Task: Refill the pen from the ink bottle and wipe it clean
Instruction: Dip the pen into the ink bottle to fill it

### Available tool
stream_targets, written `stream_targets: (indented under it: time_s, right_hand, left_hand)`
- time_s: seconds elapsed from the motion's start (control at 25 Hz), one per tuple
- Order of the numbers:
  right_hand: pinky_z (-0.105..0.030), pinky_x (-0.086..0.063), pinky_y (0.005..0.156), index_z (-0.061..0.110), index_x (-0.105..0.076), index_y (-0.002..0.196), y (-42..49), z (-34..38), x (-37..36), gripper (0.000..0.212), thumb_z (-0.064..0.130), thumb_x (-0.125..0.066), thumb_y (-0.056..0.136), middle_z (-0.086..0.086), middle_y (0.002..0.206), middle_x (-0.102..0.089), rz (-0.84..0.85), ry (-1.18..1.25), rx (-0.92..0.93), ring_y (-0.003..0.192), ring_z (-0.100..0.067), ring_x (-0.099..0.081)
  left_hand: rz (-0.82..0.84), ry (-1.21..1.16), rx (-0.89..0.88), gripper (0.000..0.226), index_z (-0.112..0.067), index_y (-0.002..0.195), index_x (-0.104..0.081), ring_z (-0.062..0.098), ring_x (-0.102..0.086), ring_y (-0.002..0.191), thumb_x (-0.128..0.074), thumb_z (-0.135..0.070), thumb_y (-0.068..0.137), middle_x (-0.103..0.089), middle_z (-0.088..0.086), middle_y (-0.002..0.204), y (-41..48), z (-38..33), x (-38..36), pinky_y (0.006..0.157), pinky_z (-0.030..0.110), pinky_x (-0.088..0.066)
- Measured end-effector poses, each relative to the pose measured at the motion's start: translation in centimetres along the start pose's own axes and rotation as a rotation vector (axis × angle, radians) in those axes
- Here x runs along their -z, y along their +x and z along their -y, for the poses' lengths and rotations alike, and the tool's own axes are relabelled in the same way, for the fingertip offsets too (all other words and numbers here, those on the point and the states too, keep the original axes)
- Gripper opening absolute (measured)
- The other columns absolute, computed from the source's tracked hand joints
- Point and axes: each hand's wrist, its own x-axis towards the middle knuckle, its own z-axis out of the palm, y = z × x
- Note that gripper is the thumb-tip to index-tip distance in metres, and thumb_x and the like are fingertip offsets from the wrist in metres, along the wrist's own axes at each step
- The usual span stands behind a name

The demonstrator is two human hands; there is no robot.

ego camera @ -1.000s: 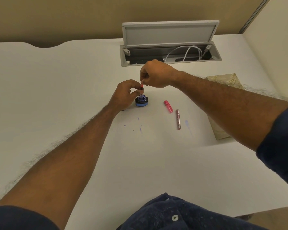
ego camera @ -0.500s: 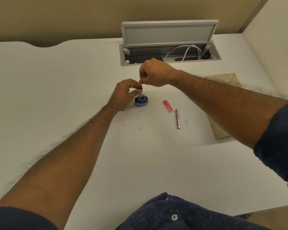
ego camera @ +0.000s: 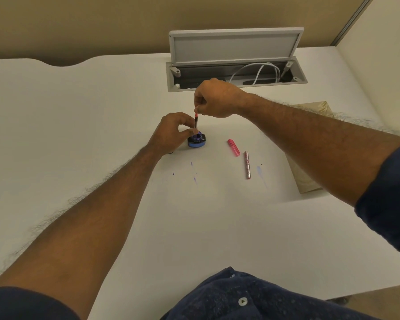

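Your right hand (ego camera: 217,99) pinches the top of the pen's ink tube (ego camera: 196,121), held upright over the open ink bottle (ego camera: 196,140) near the middle of the desk (ego camera: 79,112). Your left hand (ego camera: 171,132) pinches the tube's lower end just above the bottle mouth. A pink cap (ego camera: 233,147) and the pen barrel (ego camera: 247,165) lie toward the right edge.

pen (ego camera: 196,121) tip hidden, beige pad (ego camera: 310,181) partly covered

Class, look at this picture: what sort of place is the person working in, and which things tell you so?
Probably an office desk: a white desktop, a built-in cable hatch with its lid up and white cables inside, and a partition wall behind.
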Motion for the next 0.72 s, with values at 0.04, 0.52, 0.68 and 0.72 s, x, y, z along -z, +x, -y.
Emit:
stream_targets:
  time_s: [0.04, 0.52, 0.68, 0.72]
  right_hand:
    - [-0.028, -0.046, 0.079, 0.006, -0.067, 0.108, 0.02, 0.03, 0.10, 0.021, 0.020, -0.059, 0.094, -0.010, 0.105, -0.070, -0.003, -0.002, 0.000, 0.089, -0.019, -0.062]
    - [-0.028, -0.046, 0.078, 0.005, -0.067, 0.110, -0.01, 0.40, 0.30, 0.026, 0.023, -0.061, 0.093, -0.011, 0.105, -0.070, 0.007, -0.006, 0.007, 0.084, -0.017, -0.059]
    - [-0.028, -0.046, 0.078, 0.003, -0.067, 0.109, -0.16, 0.60, 0.01, 0.027, 0.024, -0.061, 0.093, -0.012, 0.104, -0.070, -0.005, -0.035, 0.008, 0.081, -0.017, -0.057]
    - [-0.029, -0.046, 0.078, 0.003, -0.067, 0.109, -0.20, 0.64, -0.01, 0.026, 0.024, -0.061, 0.093, -0.012, 0.105, -0.070, -0.006, -0.045, 0.011, 0.081, -0.017, -0.057]
  left_hand:
    - [0.001, 0.004, 0.000, 0.022, -0.011, 0.102, -0.073, 0.019, -0.058, 0.110, -0.070, -0.023, 0.085, -0.067, 0.003, 0.119, 0.01, 0.03, 0.02, 0.098, 0.040, -0.046]
    - [-0.033, 0.007, -0.007, 0.018, -0.009, 0.096, -0.074, 0.019, -0.058, 0.108, -0.072, -0.021, 0.083, -0.068, 0.005, 0.117, -0.10, -0.20, -0.07, 0.097, 0.036, -0.043]
    - [-0.034, 0.030, 0.003, 0.019, -0.009, 0.096, -0.075, 0.019, -0.058, 0.109, -0.073, -0.022, 0.082, -0.067, 0.004, 0.118, -0.27, -0.17, -0.16, 0.096, 0.033, -0.041]
    - [-0.036, 0.028, -0.001, 0.019, -0.008, 0.095, -0.075, 0.019, -0.057, 0.109, -0.074, -0.022, 0.082, -0.067, 0.004, 0.118, -0.31, -0.16, -0.16, 0.095, 0.032, -0.040]
